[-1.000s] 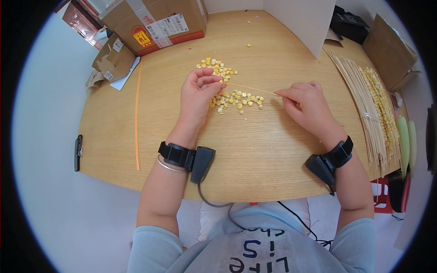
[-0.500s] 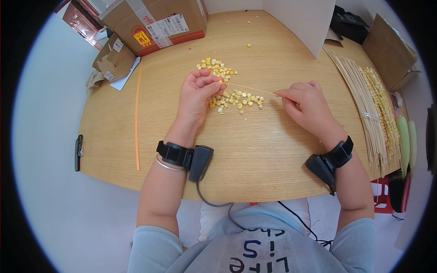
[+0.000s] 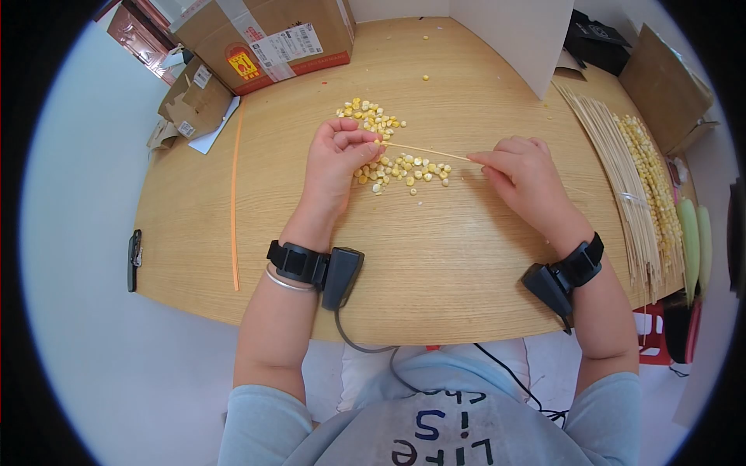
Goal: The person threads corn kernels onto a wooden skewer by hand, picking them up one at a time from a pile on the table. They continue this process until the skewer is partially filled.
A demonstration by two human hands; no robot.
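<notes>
Between my two hands runs a thin wooden skewer (image 3: 427, 151), nearly level. My right hand (image 3: 519, 177) pinches its right end between thumb and fingers. At its left end my left hand (image 3: 336, 165) pinches a yellow corn kernel (image 3: 379, 143), right at the skewer's tip. Whether the tip has gone through the kernel is too small to tell. Loose corn kernels (image 3: 412, 167) lie on the table just below the skewer, and more kernels (image 3: 371, 113) lie above my left hand. My left fingers hide part of the pile.
At the right lies a bundle of bare skewers (image 3: 610, 171) beside skewers threaded with kernels (image 3: 649, 179) and corn cobs in husk (image 3: 687, 237). Cardboard boxes (image 3: 272, 46) stand at the back left. An orange strip (image 3: 235, 202) lies on the table (image 3: 435, 256). A white panel (image 3: 509, 39) stands behind.
Both hands stay almost in place, still holding the skewer and the kernel. The skewer's left end and the kernel have shifted very slightly.
</notes>
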